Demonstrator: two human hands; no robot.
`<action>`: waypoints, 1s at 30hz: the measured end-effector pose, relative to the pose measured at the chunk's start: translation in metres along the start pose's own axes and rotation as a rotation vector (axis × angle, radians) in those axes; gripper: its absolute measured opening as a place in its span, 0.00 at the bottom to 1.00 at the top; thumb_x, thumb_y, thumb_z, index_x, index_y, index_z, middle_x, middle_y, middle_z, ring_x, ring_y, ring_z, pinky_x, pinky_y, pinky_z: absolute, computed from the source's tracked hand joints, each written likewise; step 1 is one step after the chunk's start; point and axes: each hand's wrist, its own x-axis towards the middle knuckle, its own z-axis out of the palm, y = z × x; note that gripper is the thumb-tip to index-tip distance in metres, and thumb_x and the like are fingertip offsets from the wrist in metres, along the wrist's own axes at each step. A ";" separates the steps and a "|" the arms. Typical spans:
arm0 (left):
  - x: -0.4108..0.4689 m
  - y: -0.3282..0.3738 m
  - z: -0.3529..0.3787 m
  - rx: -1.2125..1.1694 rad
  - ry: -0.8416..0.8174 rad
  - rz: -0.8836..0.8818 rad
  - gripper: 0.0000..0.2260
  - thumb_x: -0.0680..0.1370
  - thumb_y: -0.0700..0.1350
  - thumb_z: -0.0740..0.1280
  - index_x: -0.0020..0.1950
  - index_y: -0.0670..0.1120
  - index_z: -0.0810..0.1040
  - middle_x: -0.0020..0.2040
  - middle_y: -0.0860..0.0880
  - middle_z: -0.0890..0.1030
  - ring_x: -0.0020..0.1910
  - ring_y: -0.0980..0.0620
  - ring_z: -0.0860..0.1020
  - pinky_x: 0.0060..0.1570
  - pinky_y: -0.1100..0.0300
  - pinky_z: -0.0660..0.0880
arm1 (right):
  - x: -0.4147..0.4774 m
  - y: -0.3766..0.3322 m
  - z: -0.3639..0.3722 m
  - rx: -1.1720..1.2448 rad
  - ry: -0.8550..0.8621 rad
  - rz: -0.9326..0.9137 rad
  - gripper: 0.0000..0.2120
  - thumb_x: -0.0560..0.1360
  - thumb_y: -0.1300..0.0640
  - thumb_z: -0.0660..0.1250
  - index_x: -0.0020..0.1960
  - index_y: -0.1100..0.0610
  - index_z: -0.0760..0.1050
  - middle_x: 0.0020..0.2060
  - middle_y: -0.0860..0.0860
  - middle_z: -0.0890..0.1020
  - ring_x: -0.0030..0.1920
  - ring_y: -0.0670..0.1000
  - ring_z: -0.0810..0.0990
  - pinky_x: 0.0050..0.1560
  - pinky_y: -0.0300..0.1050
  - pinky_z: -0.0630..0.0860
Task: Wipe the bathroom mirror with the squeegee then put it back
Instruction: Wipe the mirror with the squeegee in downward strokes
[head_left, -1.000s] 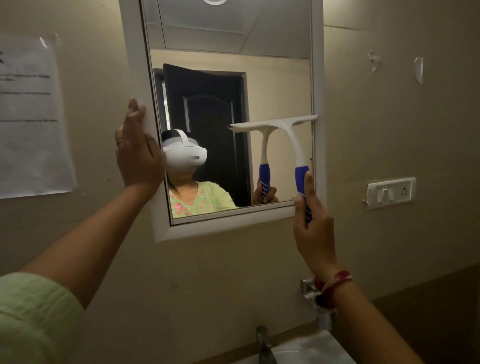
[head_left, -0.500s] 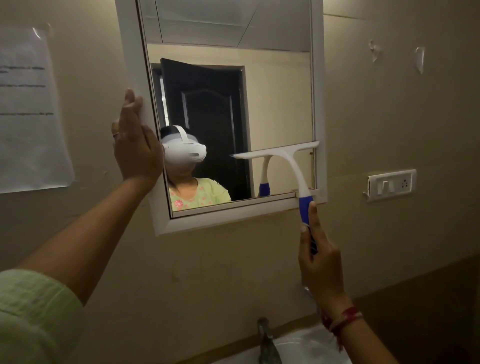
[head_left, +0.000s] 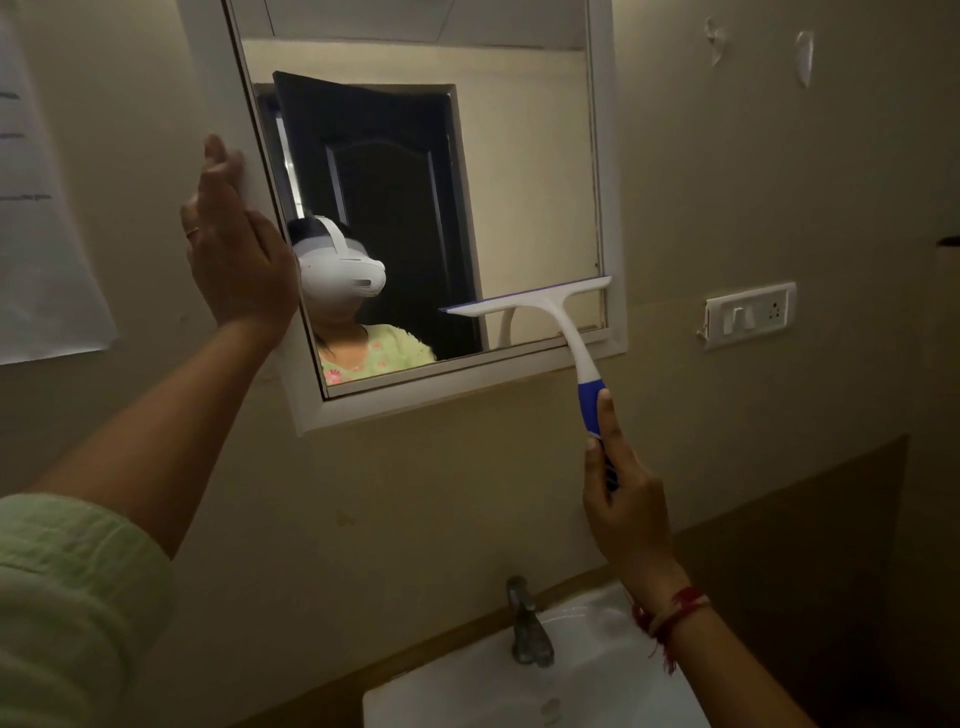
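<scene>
The bathroom mirror (head_left: 524, 171) hangs on the wall in a white frame (head_left: 457, 389). My left hand (head_left: 234, 249) lies flat against the frame's left edge, fingers pointing up. A white squeegee (head_left: 550, 312) with a blue grip has its blade pressed on the glass near the lower right corner. My right hand (head_left: 621, 493) is closed around the blue grip below the frame's bottom edge. The mirror reflects a person with a white headset and a dark door.
Below stands a white sink (head_left: 582, 675) with a metal tap (head_left: 527, 623). A switch plate (head_left: 748, 314) is on the wall to the right of the mirror. A paper sheet (head_left: 41, 234) hangs at the left. Two small hooks (head_left: 802, 54) sit at upper right.
The squeegee has slid down the right side of the glass, from mid-height to just above the bottom edge, and my right hand dropped with it. My left hand stayed on the frame.
</scene>
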 end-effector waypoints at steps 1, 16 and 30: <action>0.000 0.001 -0.001 -0.001 -0.004 -0.003 0.21 0.75 0.36 0.51 0.67 0.42 0.68 0.72 0.48 0.66 0.67 0.48 0.68 0.58 0.83 0.45 | -0.003 0.000 -0.001 -0.008 -0.005 0.005 0.25 0.78 0.47 0.51 0.73 0.44 0.50 0.30 0.45 0.68 0.26 0.45 0.67 0.27 0.35 0.70; -0.001 0.003 0.000 -0.012 -0.005 -0.014 0.20 0.76 0.36 0.51 0.67 0.42 0.67 0.72 0.48 0.66 0.66 0.53 0.67 0.59 0.83 0.48 | -0.035 -0.004 -0.017 -0.072 -0.077 0.105 0.26 0.76 0.53 0.55 0.73 0.51 0.53 0.27 0.45 0.67 0.24 0.45 0.66 0.25 0.32 0.67; 0.000 0.003 0.000 0.028 -0.001 -0.012 0.21 0.75 0.35 0.52 0.68 0.42 0.67 0.73 0.48 0.65 0.67 0.48 0.68 0.57 0.84 0.45 | -0.027 -0.019 -0.031 0.036 -0.046 0.141 0.24 0.77 0.49 0.55 0.71 0.40 0.54 0.35 0.48 0.74 0.32 0.47 0.75 0.29 0.38 0.75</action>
